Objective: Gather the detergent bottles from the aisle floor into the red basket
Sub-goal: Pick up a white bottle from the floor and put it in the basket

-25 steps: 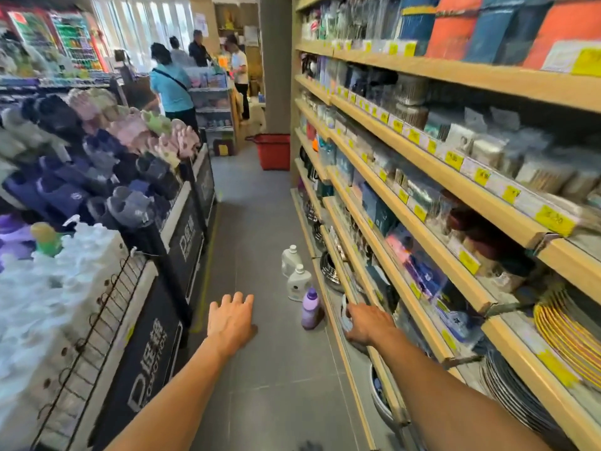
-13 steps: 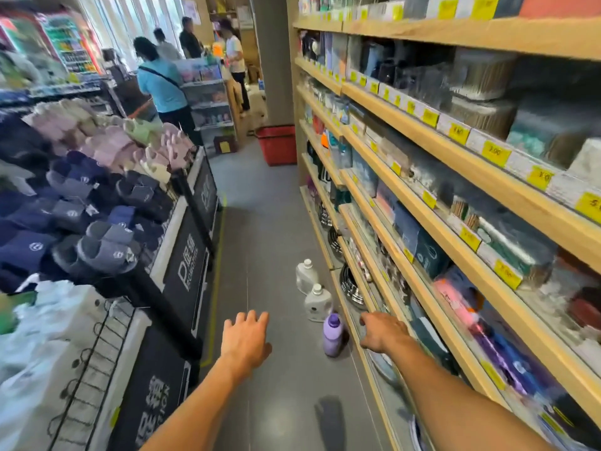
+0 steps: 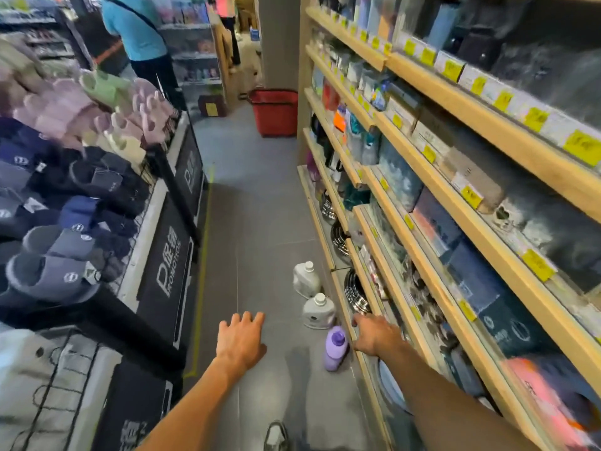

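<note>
Three detergent bottles stand on the grey aisle floor along the foot of the right shelving: a purple bottle (image 3: 335, 348) nearest me, a white bottle (image 3: 318, 311) behind it and a second white bottle (image 3: 306, 280) farther on. The red basket (image 3: 275, 112) sits on the floor at the far end of the aisle, beside a pillar. My left hand (image 3: 241, 340) hovers over the floor with fingers spread, holding nothing. My right hand (image 3: 374, 333) reaches out just right of the purple bottle, close to the shelf edge, holding nothing.
Wooden shelving (image 3: 455, 203) full of goods lines the right side. A display of slippers (image 3: 68, 177) on black stands lines the left. A person in a blue shirt (image 3: 140, 30) stands at the far left end. My shoe (image 3: 276, 436) shows at the bottom.
I have moved forward down the aisle; the bottles and the basket are closer. Both hands stay out in front, holding nothing, and the view has tilted down.
</note>
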Demonstrator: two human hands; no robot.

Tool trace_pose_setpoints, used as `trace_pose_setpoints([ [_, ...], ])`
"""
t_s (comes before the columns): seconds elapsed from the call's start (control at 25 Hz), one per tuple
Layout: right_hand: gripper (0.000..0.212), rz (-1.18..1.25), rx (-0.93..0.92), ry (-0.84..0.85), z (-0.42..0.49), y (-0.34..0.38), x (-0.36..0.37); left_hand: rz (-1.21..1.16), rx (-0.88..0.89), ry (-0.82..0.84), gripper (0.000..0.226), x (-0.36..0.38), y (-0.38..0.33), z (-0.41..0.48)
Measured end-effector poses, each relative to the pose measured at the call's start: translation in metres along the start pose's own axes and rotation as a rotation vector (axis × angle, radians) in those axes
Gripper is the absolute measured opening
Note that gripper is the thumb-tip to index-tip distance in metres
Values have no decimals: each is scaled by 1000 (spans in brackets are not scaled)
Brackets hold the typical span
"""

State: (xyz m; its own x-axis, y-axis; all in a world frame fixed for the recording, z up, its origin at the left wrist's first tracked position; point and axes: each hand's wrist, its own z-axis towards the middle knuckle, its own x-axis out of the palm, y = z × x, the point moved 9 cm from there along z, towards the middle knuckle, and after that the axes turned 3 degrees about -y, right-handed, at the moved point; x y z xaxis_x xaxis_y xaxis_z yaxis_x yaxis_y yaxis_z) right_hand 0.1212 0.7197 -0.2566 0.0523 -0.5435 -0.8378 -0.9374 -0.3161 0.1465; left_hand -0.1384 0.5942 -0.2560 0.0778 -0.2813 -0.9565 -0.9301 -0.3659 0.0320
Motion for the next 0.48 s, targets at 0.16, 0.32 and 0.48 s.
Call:
trace_pose_setpoints([
  [0.16,48,52,39,39,48,6,-7,15,39,31,60,-11,20,83],
  [0.32,51,112,104,108,97,-11,4,35,118,112,60,12,8,149],
  [0.48,62,199,134,184,184,-31,29,-39,87,244,64,51,-7,237],
])
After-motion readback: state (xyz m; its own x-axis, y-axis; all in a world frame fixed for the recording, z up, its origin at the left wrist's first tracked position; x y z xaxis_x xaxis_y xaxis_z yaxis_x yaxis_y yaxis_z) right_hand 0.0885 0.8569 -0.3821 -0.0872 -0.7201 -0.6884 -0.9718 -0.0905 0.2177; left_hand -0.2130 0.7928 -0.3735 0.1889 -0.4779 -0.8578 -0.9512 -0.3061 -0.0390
